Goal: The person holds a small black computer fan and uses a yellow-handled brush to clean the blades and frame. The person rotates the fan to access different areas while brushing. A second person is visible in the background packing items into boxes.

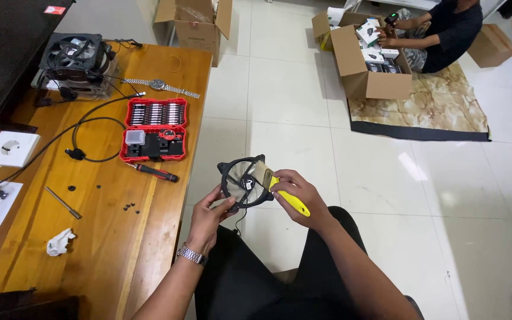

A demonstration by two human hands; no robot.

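My left hand grips the lower rim of a round black computer fan with clear blades, held above my lap beside the table edge. My right hand holds a brush with a yellow handle; its pale bristles lie against the fan's face. A thin black wire hangs from the fan toward my legs. A metal watch sits on my left wrist.
The wooden table at left carries an open red bit case, a red-handled screwdriver, a cooler with fan, a wristwatch, cables, small screws and a crumpled tissue. Another person sits on a floor mat among cardboard boxes.
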